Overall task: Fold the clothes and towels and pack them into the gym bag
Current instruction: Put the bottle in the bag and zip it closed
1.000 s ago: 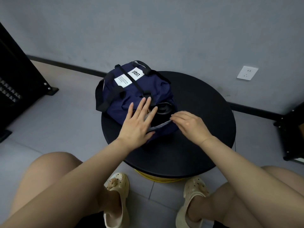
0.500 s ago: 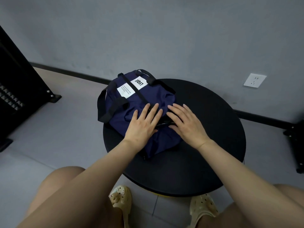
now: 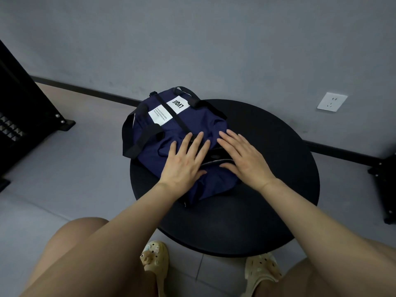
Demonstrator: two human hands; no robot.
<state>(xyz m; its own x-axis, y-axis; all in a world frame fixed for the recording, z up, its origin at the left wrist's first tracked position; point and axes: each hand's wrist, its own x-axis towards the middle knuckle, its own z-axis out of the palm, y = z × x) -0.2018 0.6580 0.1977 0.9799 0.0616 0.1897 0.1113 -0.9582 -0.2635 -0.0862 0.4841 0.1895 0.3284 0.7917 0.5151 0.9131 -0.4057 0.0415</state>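
Bare left hand (image 3: 186,162), fingers straight and spread, palm flat on the near top of the gym bag (image 3: 171,133). Bare right hand (image 3: 244,158), likewise flat with straight fingers, pressing the bag just to the right of the left hand; narrow gap between the two, showing a dark opening and a pale zip edge (image 3: 214,162).
Navy fabric bag, black straps (image 3: 137,142), two white labels (image 3: 160,115) on its far face; lies on the round black table (image 3: 267,189), toward 10 o'clock of the tabletop, left end overhanging the rim. Contents hidden by the hands and fabric.
Grey wall behind, white socket plate (image 3: 332,102) at 2 o'clock from the bag. Black skirting strip (image 3: 85,89) along the wall foot. Black metal frame (image 3: 23,108) at 9 o'clock; another black stand foot (image 3: 385,189) at 3 o'clock. Cream perforated clogs (image 3: 155,262) on grey floor tiles at 6 o'clock, bare knees on either side.
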